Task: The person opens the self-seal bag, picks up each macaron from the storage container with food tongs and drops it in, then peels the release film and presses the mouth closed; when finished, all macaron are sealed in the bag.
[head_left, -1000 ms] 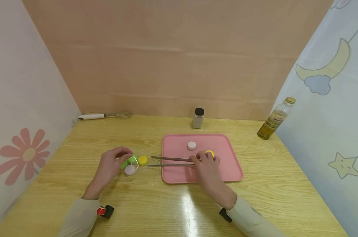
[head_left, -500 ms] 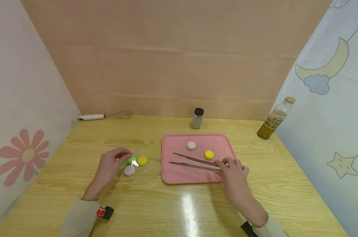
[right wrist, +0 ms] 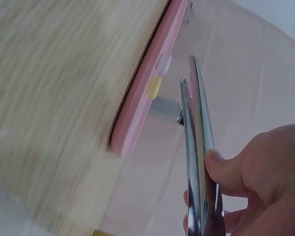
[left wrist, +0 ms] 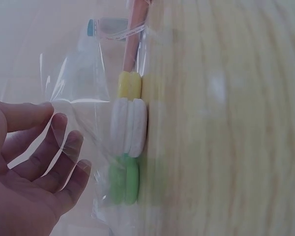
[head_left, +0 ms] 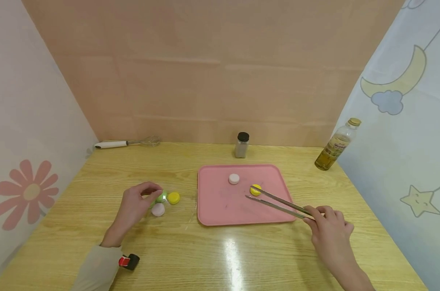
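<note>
At the left of the head view my left hand (head_left: 135, 206) pinches the edge of a clear plastic bag (left wrist: 76, 115) between thumb and fingers. Macarons show through its film: a green one (left wrist: 124, 181), a pale pinkish-white one (left wrist: 129, 127) and a yellow one (head_left: 174, 198). My right hand (head_left: 333, 236) grips metal tongs (right wrist: 199, 147), their arms slightly apart with nothing between the tips. Those tips hang above the pink tray (head_left: 212, 214), one passing in front of a yellow macaron (head_left: 255, 190). A second pale macaron (head_left: 234, 179) lies farther back on the tray.
A black-capped jar (head_left: 242, 145) stands behind the tray. An oil bottle (head_left: 336, 145) is at the back right, and a white-handled whisk (head_left: 114, 144) lies along the back left edge. Walls of hanging cloth enclose the table (head_left: 191, 258) on three sides.
My right hand has drawn the tongs rightward, from beside the bag back across the tray, uncovering the tray's yellow macaron on the way. The left hand stays where it was.
</note>
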Available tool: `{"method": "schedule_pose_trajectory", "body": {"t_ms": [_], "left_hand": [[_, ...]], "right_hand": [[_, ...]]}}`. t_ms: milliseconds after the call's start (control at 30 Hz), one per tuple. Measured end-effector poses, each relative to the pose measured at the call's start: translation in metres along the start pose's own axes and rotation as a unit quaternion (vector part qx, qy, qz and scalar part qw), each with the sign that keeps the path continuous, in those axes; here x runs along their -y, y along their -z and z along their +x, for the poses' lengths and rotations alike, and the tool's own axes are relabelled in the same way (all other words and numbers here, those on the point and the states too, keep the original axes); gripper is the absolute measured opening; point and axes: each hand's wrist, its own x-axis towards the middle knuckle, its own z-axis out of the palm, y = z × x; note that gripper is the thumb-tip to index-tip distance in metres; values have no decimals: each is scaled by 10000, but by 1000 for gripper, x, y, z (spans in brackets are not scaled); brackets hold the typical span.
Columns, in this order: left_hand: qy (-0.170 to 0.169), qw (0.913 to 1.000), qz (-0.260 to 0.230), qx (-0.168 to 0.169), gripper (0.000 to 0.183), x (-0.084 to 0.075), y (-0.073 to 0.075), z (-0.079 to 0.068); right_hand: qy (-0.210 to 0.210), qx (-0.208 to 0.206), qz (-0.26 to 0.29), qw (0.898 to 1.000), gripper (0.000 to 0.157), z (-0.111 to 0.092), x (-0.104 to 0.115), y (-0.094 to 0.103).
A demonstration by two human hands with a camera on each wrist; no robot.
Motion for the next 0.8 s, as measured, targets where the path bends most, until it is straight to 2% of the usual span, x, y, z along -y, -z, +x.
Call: {"method": "schedule_pose_trajectory", "body": {"t_ms": [233,400,667,800], "left_hand": [[48,10000,9,48,19,0,-1,0],[89,10000,14,33,18,0,-1,0],[219,9997,66,41,18,-2,0,2],[204,9998,45,18,20,-2,0,3]], "right_hand": [[-466,180,-130,9987,22,-11,-19,8],[-503,268,-224,9981,21,-13,-30,7],[-573,755,-128,9954,21,-9,-41,1],[-418,718,-28,9965,22,-5,-41,-5]]}}
